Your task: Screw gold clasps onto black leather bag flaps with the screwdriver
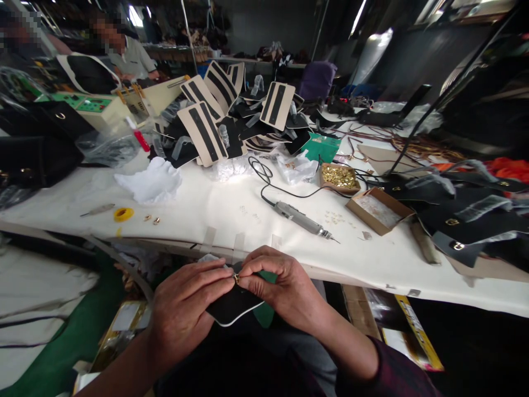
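Note:
A black leather flap [233, 305] with a pale edge lies between my hands, just below the table's front edge. My left hand [188, 295] is closed around its left side, the fingers stretched across the top. With thumb and index finger, my right hand [281, 281] pinches a small gold metal clasp part [237, 279] against the flap. Most of the clasp is hidden by my fingertips. On the table beyond lies a grey electric screwdriver [301, 219] with its bit pointing right. Two loose gold clasp parts [156, 220] sit to the left.
Yellow tape [123, 214], an awl-like tool [97, 210] and crumpled white paper [151, 181] lie on the left. Boxes of gold hardware [339, 177] and small clear pieces [378, 210] stand right, beside finished-looking black flaps [475, 220]. Stacked panels [202, 132] are behind; a person [131, 58] sits far left.

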A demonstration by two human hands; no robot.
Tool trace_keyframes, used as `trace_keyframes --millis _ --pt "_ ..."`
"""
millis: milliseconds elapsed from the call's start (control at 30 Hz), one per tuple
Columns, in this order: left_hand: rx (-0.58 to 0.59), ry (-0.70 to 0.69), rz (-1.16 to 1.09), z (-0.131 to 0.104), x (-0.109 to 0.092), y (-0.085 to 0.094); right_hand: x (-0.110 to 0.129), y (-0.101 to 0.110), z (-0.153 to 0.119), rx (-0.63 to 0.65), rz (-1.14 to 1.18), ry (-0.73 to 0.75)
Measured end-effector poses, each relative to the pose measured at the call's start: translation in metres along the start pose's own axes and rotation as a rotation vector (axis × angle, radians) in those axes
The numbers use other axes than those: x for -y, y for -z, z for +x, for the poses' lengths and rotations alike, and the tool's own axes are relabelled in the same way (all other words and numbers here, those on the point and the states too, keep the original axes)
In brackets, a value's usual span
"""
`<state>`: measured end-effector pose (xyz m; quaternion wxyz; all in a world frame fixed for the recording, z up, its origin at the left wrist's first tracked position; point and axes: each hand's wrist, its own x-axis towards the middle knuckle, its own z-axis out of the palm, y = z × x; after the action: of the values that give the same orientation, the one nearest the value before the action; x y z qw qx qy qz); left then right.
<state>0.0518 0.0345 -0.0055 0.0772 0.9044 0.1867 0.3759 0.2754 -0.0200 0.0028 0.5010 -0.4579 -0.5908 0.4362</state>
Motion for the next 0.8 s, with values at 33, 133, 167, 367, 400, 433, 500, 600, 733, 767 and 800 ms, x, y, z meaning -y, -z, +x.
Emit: trace_keyframes --millis 33,133,167,367,400,433,500,600,733,767,800 --pt "-0.003 0.015 -0.009 -0.001 0.000 -0.001 0.001 0.002 -0.001 0.016 -0.003 -0.004" --pt "-0.015 0.073 -0.046 -0.002 -0.001 -0.004 0.006 0.011 -0.006 0.077 -0.013 -0.033" --pt "-0.021 0.086 -0.057 -0.003 -0.001 -0.005 0.008 0.014 -0.007 0.102 -0.013 -0.055" --pt "-0.053 0.182 -0.160 0.002 -0.005 -0.018 0.002 0.023 -0.015 0.155 0.036 -0.187" --pt "-0.050 0.211 -0.198 0.004 -0.007 -0.021 -0.001 0.022 -0.016 0.109 0.042 -0.207" --pt "-0.037 0.252 -0.236 0.006 -0.008 -0.026 -0.004 0.022 -0.015 0.058 0.046 -0.226" --pt "0.021 0.383 -0.293 0.011 -0.008 -0.036 -0.011 0.023 -0.012 -0.007 0.035 -0.255" --pt "0.145 0.663 -0.345 0.022 0.000 -0.052 -0.018 0.035 0.001 0.027 0.016 -0.356" --pt "0.270 0.910 -0.569 0.040 0.020 -0.070 -0.028 0.057 0.028 0.069 0.129 -0.589" --pt "0.286 0.929 -0.633 0.044 0.026 -0.074 -0.032 0.062 0.035 0.066 0.133 -0.626" --pt "0.296 0.939 -0.686 0.047 0.031 -0.078 -0.035 0.065 0.042 0.062 0.111 -0.654"
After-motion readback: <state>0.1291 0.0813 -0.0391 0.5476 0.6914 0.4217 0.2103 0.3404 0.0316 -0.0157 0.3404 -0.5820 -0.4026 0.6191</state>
